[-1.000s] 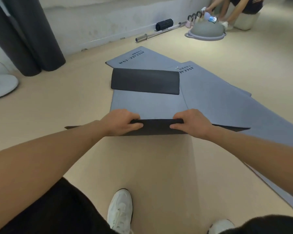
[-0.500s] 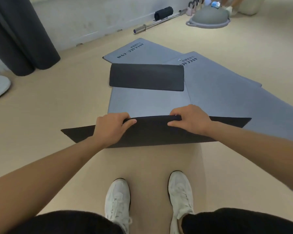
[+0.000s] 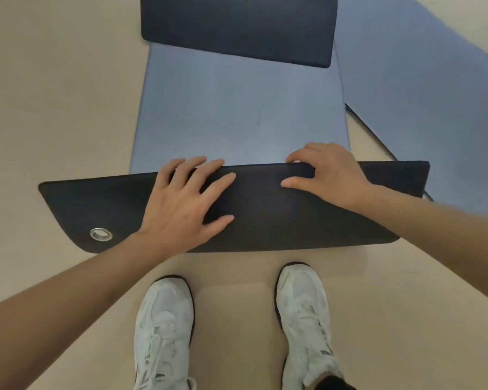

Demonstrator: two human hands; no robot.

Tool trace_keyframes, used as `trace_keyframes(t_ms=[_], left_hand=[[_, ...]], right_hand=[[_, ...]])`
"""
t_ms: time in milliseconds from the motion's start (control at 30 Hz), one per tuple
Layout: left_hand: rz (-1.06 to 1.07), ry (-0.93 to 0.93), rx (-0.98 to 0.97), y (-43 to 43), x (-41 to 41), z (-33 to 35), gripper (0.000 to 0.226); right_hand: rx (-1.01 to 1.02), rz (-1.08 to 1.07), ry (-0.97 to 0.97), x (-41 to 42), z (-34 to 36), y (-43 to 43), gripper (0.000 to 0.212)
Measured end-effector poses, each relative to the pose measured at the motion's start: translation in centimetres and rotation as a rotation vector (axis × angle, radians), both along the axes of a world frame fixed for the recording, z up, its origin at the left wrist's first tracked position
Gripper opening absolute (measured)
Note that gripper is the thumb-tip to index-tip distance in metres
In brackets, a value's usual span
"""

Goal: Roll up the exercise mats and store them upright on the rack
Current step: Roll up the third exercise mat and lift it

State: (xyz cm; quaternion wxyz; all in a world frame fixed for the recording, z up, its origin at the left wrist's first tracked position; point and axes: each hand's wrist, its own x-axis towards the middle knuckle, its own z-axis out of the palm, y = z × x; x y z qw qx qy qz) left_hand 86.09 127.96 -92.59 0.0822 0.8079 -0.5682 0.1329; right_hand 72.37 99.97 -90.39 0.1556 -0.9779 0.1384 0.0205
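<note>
Since 0.5 s ago the left hand point(image 3: 181, 209) has gone from gripping the fold to lying flat. The dark flap has grown wider toward the person, and the view has tipped down, so the far wall is out of frame.

Nearest, 2 white lace-up sneakers point(image 3: 164, 333) stand side by side on the smooth beige floor point(image 3: 54, 94), toes pointing at the mat. Just beyond the toes lies the black turned-over flap point(image 3: 265, 215). It is the near end of the grey-blue exercise mat point(image 3: 237, 108), folded back so its dark underside faces up. It runs crosswise, and its ends stick out past both long edges of the mat. A round silver metal eyelet point(image 3: 101, 234) sits in the flap's near left corner.

The left hand presses palm-down on the flap left of centre, fingers straight and spread wide, fingertips reaching the far fold. The right hand point(image 3: 330, 175) grips that fold right of centre, fingers curled over its far edge and thumb laid on top.

Beyond the hands the mat lies flat on the floor, stretching away. Across its far part lies a black rounded-corner rectangle point(image 3: 237, 23); whether it is a separate pad or the mat's other end folded over cannot be told. To the right, a second flat grey-blue mat point(image 3: 420, 80) lies just beside the first, angled away.
</note>
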Motion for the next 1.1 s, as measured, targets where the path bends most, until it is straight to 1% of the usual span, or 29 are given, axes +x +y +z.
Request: trace_keyframes(t_ms=[67,200,267,333,433,467,567,667,733,800,833,900,967,1033,1100], left_hand=[[0.014,0.019,0.052,0.2,-0.2,-1.1,0.079],[0.031,0.049,0.165,1.0,-1.6,-2.4,0.108],[0.036,0.063,0.21,1.3,-2.6,-2.9,0.117],[0.027,0.088,0.254,1.3,-3.3,-3.3,0.121],[0.007,0.143,0.307,1.1,-4.0,-4.0,0.121],[-0.003,0.158,0.318,1.1,-4.1,-4.3,0.121],[-0.029,0.199,0.338,1.4,-4.4,-5.0,0.119],[-0.046,0.27,0.377,1.2,-4.4,-5.6,0.115],[-0.038,0.358,0.406,1.1,-4.3,-5.8,0.108],[-0.007,0.461,0.422,1.0,-4.3,-5.6,0.098],[0.01,0.505,0.441,0.9,-4.3,-5.5,0.092],[0.039,0.57,0.5,0.6,-4.2,-5.5,0.083],[0.055,0.624,0.541,0.4,-3.9,-5.6,0.081],[0.058,0.655,0.553,0.2,-3.5,-5.6,0.084],[0.054,0.633,0.543,0.0,-3.2,-5.4,0.088]], right_hand=[[-0.056,-0.003,-0.11,-0.5,-2.9,0.6,0.055],[-0.172,-0.102,-0.331,-2.3,-6.3,2.4,0.044],[-0.214,-0.115,-0.385,-3.4,-7.0,2.9,0.039],[-0.205,-0.127,-0.384,-4.7,-7.6,3.3,0.036],[-0.133,-0.145,-0.345,-6.9,-8.3,4.0,0.037],[-0.108,-0.138,-0.328,-7.6,-8.5,4.2,0.042],[-0.085,-0.039,-0.275,-9.9,-8.9,4.5,0.065],[-0.177,0.089,-0.239,-12.0,-8.9,4.9,0.083],[-0.254,0.075,-0.167,-13.4,-9.0,5.6,0.093],[-0.287,0.028,-0.076,-14.4,-9.4,6.5,0.102],[-0.29,0.012,-0.053,-14.6,-9.8,6.8,0.104],[-0.274,0.006,-0.053,-14.8,-10.5,6.8,0.1],[-0.231,0.031,-0.077,-14.5,-11.2,6.3,0.092],[-0.112,0.045,-0.06,-14.3,-11.5,5.8,0.084],[0.053,0.01,0.039,-13.9,-11.2,5.4,0.08]])
